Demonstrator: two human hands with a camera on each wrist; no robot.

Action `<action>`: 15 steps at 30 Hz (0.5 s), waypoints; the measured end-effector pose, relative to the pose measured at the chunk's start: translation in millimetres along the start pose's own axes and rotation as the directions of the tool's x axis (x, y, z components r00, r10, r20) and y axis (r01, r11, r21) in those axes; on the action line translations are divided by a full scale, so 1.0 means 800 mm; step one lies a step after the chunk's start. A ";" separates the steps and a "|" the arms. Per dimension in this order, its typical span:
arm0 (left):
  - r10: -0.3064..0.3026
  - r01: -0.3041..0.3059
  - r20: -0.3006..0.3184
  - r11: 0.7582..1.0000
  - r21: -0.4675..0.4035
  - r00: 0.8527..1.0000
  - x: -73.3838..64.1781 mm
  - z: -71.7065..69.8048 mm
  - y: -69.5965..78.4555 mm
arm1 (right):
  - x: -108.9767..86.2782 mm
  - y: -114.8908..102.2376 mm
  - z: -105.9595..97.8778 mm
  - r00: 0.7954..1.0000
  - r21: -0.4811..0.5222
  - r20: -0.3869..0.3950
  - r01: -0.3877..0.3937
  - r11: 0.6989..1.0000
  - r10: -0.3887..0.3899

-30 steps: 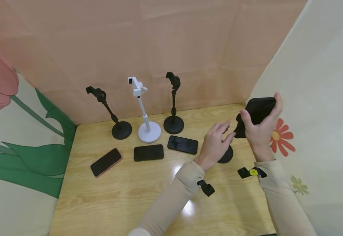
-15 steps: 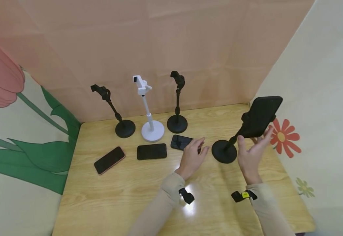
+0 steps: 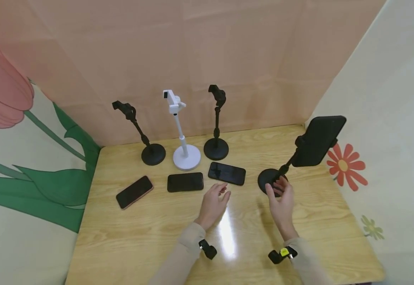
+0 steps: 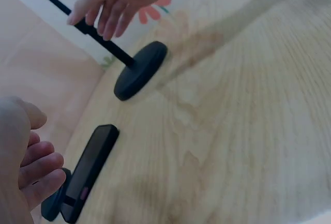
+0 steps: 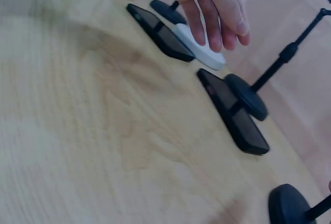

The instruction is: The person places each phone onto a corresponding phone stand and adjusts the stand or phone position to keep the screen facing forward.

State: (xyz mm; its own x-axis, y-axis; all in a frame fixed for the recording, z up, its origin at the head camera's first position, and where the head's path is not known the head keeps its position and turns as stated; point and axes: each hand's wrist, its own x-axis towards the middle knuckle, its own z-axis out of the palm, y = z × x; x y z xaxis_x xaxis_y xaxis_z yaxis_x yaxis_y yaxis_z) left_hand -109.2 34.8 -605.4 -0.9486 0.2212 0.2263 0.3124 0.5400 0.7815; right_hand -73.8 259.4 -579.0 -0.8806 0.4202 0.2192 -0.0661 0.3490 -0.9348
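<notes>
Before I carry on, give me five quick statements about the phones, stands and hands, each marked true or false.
1. The white stand is between two black stands. True.
2. The white stand holds a phone. False: the rightmost stand does.
3. Three phones lie on the table. True.
4. A hand grips a phone. False: neither the left hand nor the right hand holds one.
5. The leftmost phone has pinkish edges. True.

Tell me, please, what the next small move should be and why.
I would probably have the left hand reach forward and pick up the rightmost flat-lying phone. That hand holds nothing and is close to it, and the black stand just behind this phone has an unfilled clamp, whereas the stand farthest right already holds a phone.
</notes>
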 end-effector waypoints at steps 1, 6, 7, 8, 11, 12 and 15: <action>0.001 -0.001 -0.006 1.000 0.006 1.000 -0.003 -0.001 -0.004 | -0.001 0.006 0.004 1.000 -0.005 0.012 0.009 1.000 -0.009; -0.003 0.003 -0.007 1.000 0.018 1.000 -0.019 -0.004 -0.022 | -0.005 0.038 0.024 0.996 -0.042 0.081 0.029 0.999 -0.025; -0.006 0.006 -0.004 1.000 0.018 1.000 -0.022 -0.005 -0.025 | -0.006 0.044 0.027 0.995 -0.051 0.100 0.032 0.998 -0.027; -0.008 0.008 0.000 1.000 0.017 1.000 -0.025 -0.005 -0.027 | -0.007 0.047 0.030 0.992 -0.062 0.127 0.034 0.998 -0.026; -0.028 0.028 0.006 0.999 0.021 1.000 -0.033 -0.010 -0.032 | -0.011 0.052 0.038 0.973 -0.110 0.231 0.052 0.993 -0.026; -0.035 0.034 0.007 0.999 0.022 0.999 -0.035 -0.011 -0.033 | -0.012 0.052 0.041 0.963 -0.129 0.267 0.064 0.990 -0.028; -0.056 0.056 0.012 0.998 0.022 0.998 -0.043 -0.016 -0.036 | -0.014 0.053 0.050 0.931 -0.209 0.365 0.112 0.972 -0.029</action>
State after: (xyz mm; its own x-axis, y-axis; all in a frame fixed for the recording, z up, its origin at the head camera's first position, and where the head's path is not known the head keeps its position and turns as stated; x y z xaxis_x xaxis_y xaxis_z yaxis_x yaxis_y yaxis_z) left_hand -86.5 1.1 -628.3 -0.9640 0.2000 0.1752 0.2598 0.5691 0.7802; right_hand -85.2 235.9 -632.4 -0.9888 0.0756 0.1290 -0.0648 0.5608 -0.8254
